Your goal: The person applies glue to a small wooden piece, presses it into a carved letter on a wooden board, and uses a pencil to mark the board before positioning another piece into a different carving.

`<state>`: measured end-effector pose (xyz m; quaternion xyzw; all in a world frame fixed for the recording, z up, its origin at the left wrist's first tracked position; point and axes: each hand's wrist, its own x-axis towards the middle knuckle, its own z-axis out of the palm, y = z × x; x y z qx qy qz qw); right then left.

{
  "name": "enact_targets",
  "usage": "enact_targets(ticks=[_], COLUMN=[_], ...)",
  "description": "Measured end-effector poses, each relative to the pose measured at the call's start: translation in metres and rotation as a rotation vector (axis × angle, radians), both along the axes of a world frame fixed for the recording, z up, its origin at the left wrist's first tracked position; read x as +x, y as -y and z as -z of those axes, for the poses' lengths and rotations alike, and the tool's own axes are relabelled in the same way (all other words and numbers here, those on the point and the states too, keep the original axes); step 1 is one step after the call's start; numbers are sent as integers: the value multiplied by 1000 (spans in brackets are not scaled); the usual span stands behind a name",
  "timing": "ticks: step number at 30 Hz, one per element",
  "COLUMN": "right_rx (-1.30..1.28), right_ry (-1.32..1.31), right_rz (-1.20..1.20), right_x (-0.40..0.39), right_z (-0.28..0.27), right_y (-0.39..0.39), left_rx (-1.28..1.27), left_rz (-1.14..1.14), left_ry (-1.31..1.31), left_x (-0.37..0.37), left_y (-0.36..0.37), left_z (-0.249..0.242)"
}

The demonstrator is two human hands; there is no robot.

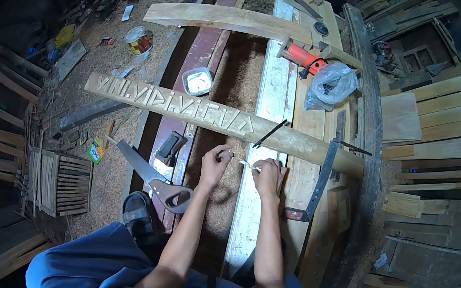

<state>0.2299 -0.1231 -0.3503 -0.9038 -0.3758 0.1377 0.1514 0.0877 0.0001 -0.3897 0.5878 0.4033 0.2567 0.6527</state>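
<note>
My left hand (216, 164) is raised over the gap between two beams, its thumb and fingertips pinched together; anything between them is too small to name. Over the white beam (244, 222), my right hand (267, 177) holds a small pale stick (248, 165) that points left. Just beyond both hands, a long wooden plank (301, 144) lies crosswise with raised letters along its left part. A black pen-like tool (270, 133) rests slantwise on this plank. To the left are a handsaw (147, 169) and a dark block-shaped tool (171, 147).
A dark metal square (322, 183) lies at the right. Beyond the lettered plank are a white tub (197, 81), a red power tool (302, 56), a plastic bag (333, 83) and another crosswise board (224, 19). A slatted wooden piece (63, 182) is at the lower left.
</note>
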Motion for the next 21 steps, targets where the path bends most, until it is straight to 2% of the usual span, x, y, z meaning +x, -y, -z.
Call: enact_targets(ticks=[8,13,15,17,19,21], right_rx=[63,67,219,221,626,796], right_ry=[9,-2,-41,-121,-504,-715], right_rz=[-67,-69,-6,46,164,230], right_x=[2,14,19,22,30,25], right_z=[-7,-21,-33,-66,-80,-124], right_y=[1,-3,-5,-12,-14,-19], left_rx=[-109,-98,-104,-116,-106,-95], left_rz=[-26,-12,-12,-4,-1,3], left_ry=[120,153,176,219,221,222], left_x=[1,3,3,5,8,9], left_y=[-1,-9,-13,-18,-21,-24], left_z=[0,-23,-32,-41,-77,-110])
